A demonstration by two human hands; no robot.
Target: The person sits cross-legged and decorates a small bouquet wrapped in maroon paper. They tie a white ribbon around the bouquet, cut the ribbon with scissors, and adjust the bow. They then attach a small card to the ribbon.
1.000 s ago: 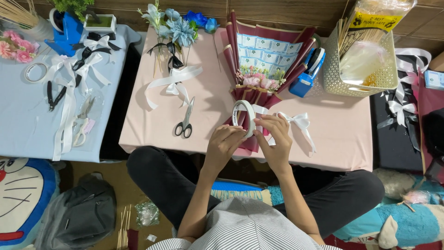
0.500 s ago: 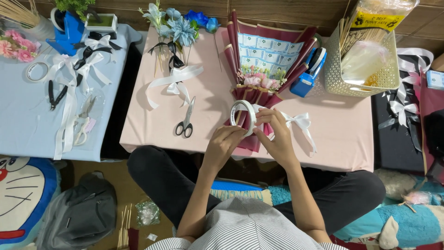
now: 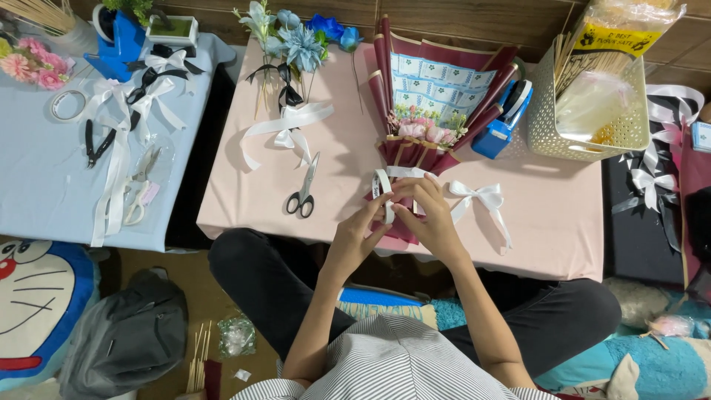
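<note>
On the pink table (image 3: 548, 222), among scissors (image 3: 302, 198) and a white bow (image 3: 481, 198), a maroon-wrapped bouquet (image 3: 437, 104) lies with its stem end near the person. A moment ago the tape roll (image 3: 382, 192) showed its open ring; now it stands edge-on over the stems, so the work looks like turning it to find its loose end. The left hand (image 3: 355, 235) pinches its near edge and the right hand (image 3: 429, 215) curls round its right side

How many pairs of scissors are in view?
2. Black-handled scissors lie on the pink table, left of the left hand. White-handled scissors lie on the blue table. Others may be hidden.
</note>
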